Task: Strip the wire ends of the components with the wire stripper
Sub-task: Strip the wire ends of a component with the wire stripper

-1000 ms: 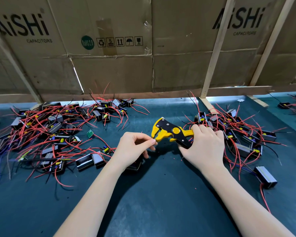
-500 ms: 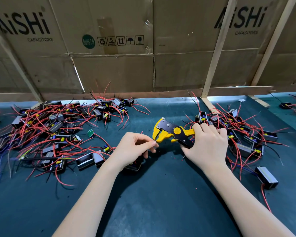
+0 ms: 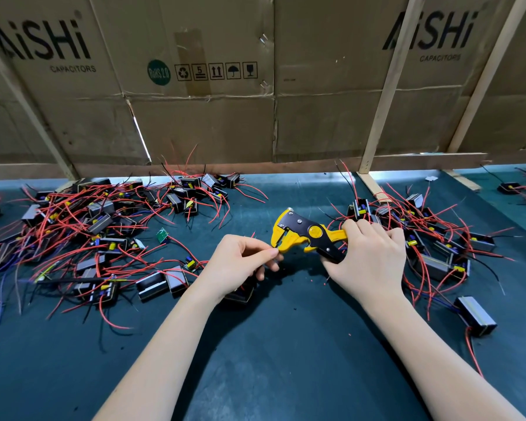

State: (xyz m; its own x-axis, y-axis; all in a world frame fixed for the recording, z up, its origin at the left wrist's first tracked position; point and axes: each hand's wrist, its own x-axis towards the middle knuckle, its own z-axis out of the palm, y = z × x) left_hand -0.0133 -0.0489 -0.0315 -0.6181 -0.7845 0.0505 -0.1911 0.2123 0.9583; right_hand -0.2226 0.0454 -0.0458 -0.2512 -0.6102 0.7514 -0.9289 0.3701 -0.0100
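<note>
The wire stripper (image 3: 308,237), yellow and black, is gripped by the right hand (image 3: 366,256) around its handles, above the middle of the bench (image 3: 286,360), with its head turned toward the left hand (image 3: 240,262). A thin wire end is pinched between thumb and forefinger of the left hand, right at the stripper's mouth; the wire itself is too fine to be made out clearly. A component (image 3: 240,294) is partly seen under the left hand, resting on the bench. A large pile of components (image 3: 97,235) with red wires is spread toward the left edge, and a smaller pile (image 3: 431,235) lies toward the right edge, just beside the right hand. One component (image 3: 475,316) sits apart nearer the right front. The far edge is closed off by a cardboard wall (image 3: 210,123) with wooden battens (image 3: 386,95). Open green surface is left between the piles and along the near edge, crossed only by the forearms.
</note>
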